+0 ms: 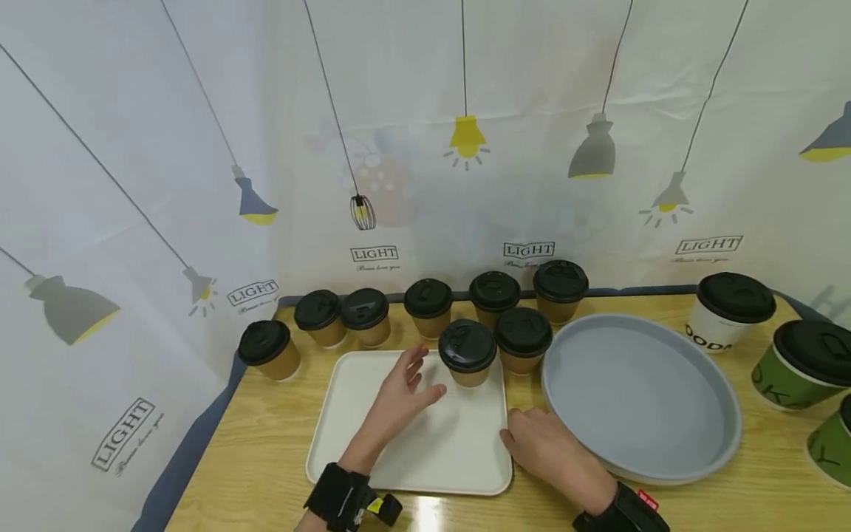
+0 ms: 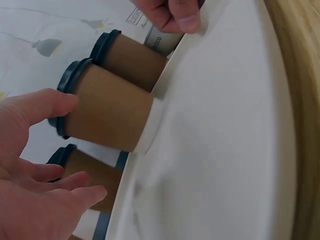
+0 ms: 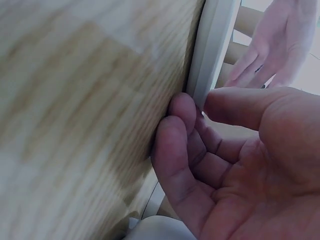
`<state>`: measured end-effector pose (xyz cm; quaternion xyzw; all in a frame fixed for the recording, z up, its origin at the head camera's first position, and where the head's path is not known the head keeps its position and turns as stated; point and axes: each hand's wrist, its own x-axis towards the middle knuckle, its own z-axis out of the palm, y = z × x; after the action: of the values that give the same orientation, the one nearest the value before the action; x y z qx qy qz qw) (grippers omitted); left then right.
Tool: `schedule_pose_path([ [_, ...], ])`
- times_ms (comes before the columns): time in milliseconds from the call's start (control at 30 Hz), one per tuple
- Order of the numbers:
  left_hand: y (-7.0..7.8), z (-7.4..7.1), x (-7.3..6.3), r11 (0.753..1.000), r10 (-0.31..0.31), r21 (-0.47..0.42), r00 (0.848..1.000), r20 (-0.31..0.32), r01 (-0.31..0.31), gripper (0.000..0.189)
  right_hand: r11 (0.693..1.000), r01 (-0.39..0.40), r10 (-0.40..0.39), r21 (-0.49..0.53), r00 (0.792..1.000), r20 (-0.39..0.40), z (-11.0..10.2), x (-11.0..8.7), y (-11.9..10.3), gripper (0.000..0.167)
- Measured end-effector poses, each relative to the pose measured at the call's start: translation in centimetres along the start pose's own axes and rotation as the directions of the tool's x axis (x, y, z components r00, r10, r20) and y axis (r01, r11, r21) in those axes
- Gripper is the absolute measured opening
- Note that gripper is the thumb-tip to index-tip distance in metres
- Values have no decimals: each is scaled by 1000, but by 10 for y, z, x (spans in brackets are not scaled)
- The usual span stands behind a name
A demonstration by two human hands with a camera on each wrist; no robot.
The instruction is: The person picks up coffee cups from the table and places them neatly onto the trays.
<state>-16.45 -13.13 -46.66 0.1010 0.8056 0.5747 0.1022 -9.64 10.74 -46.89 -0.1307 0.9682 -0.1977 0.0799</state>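
A white rectangular tray (image 1: pixel 459 458) lies on the wooden table. On its far right part stands a small brown paper cup (image 1: pixel 467 377) with a black lid, upright. My left hand (image 1: pixel 399 399) is just left of this cup, fingers spread and relaxed, holding nothing; the left wrist view shows its thumb close in front of the cup (image 2: pixel 107 107), and contact is hard to tell. At the tray's right edge is my right hand (image 1: pixel 548 443). In the right wrist view its thumb and curled fingers (image 3: pixel 172 145) pinch the tray's rim (image 3: pixel 212 55).
Several more brown lidded cups (image 1: pixel 428 307) stand behind the tray, one (image 1: pixel 269 351) off to the left. A round grey-blue tray (image 1: pixel 638 399) lies at right. Beyond it stand a larger white cup (image 1: pixel 728 310) and green cups (image 1: pixel 798 369). A lamp-printed cloth (image 1: pixel 425 199) hangs behind.
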Motion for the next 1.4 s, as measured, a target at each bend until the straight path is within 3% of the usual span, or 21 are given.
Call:
schedule_pose_path([
  [100,3,-11,-3,999,45,14,995,-88,-44,78,1000,0,0,3,1000,3,-1,1,0,20],
  [200,7,-23,-5,994,109,25,976,-186,-106,70,1000,-6,6,-4,1000,-6,-1,1,0,19],
  [333,8,-39,-11,983,182,20,933,-312,-185,62,1000,5,-5,-14,999,-36,2,0,-1,21],
  [467,5,-53,-17,968,246,58,875,-417,-245,54,1000,9,-10,-13,999,-37,5,-2,-1,20],
  [633,0,-65,-22,943,329,144,784,-526,-299,43,1000,-4,4,-2,1000,-21,6,-3,1,18],
  [767,-11,-79,-25,928,371,214,730,-574,-303,37,1000,-14,14,-5,1000,-19,5,-3,0,18],
  [833,-16,-89,-27,927,375,237,695,-613,-291,33,1000,-17,17,0,1000,-11,5,-2,-1,18],
  [900,-20,-102,-31,934,358,246,647,-673,-261,30,1000,-16,16,1,1000,-9,4,-1,-2,18],
  [1033,-24,-127,-38,955,294,230,520,-802,-185,31,1000,-23,23,11,1000,-6,4,-1,-4,17],
  [1067,-25,-132,-39,961,276,223,495,-824,-164,36,1000,-19,19,8,1000,-13,4,-1,-3,17],
  [1100,-26,-137,-40,967,255,209,480,-840,-148,42,1000,-16,16,4,1000,-18,4,-1,-2,17],
  [1133,-28,-141,-41,973,232,193,477,-848,-131,50,1000,-13,13,2,1000,-22,4,-2,-1,17],
  [1200,-30,-147,-44,982,191,169,499,-846,-88,69,1000,-6,6,-2,1000,-28,4,-3,0,18],
  [1300,-35,-153,-45,990,131,139,576,-807,-30,93,1000,-9,9,6,1000,-23,4,-3,0,19],
  [1400,-41,-161,-44,993,95,121,634,-768,-3,109,1000,-8,9,13,1000,-13,6,-1,-2,19],
])
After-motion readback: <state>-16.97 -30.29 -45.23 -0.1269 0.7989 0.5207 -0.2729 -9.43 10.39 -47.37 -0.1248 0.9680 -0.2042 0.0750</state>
